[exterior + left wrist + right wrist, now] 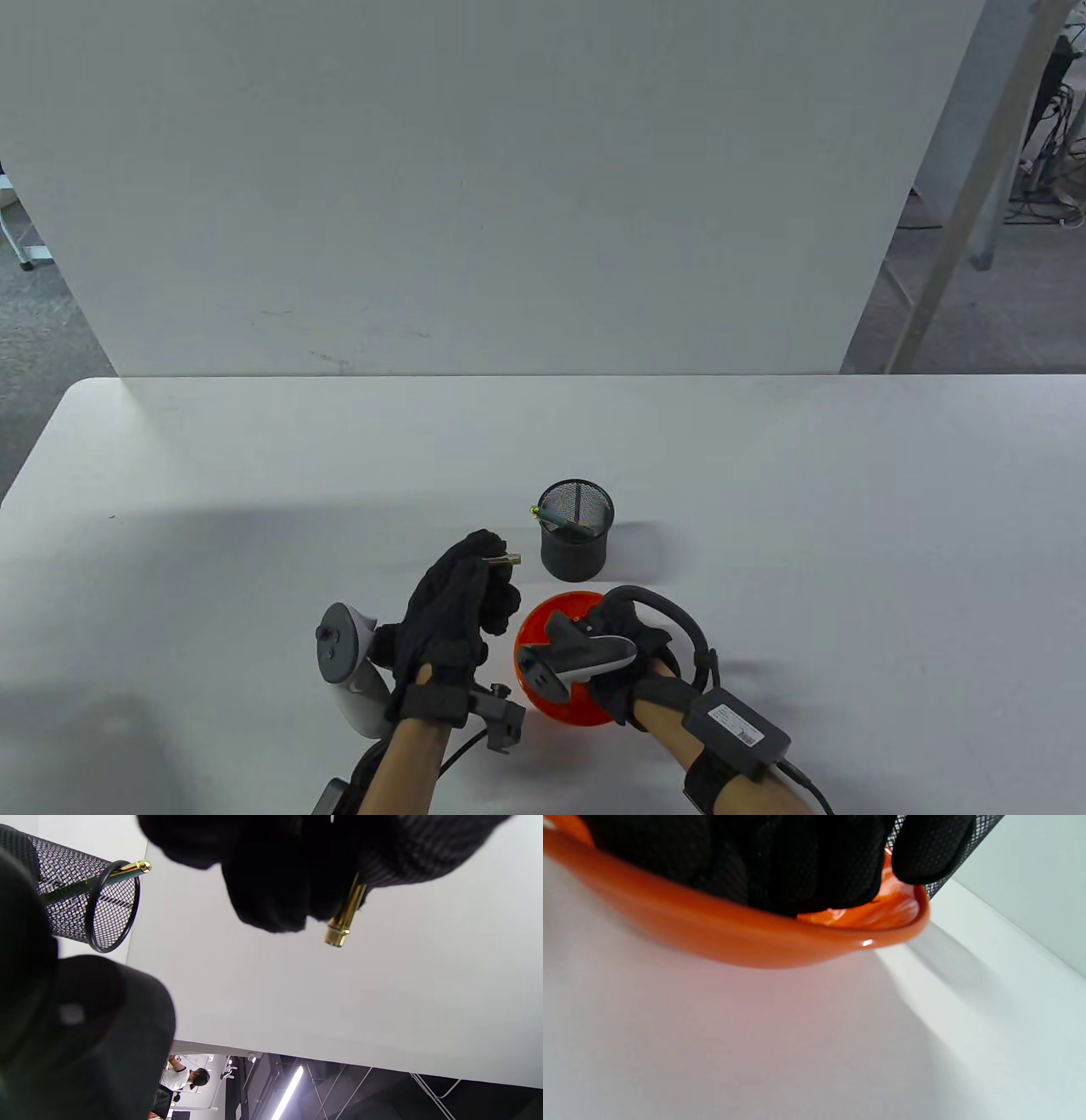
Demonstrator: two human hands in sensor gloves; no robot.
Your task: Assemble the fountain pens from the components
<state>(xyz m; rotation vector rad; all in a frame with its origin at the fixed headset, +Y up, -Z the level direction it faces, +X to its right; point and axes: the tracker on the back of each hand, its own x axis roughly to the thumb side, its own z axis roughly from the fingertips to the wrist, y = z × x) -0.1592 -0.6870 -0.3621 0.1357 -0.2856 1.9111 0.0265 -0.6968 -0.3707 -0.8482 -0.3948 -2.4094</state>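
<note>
My left hand is raised just left of the orange bowl and pinches a small gold pen part that sticks out to the right of its fingertips; the gold pen part shows plainly in the left wrist view. My right hand reaches down into the orange bowl, its fingers inside and hidden by the tracker; what they hold cannot be seen. A green pen with a gold tip leans in the black mesh cup.
The mesh cup stands right behind the bowl, close to both hands. A white board stands upright along the table's far edge. The white tabletop stretches wide on both sides.
</note>
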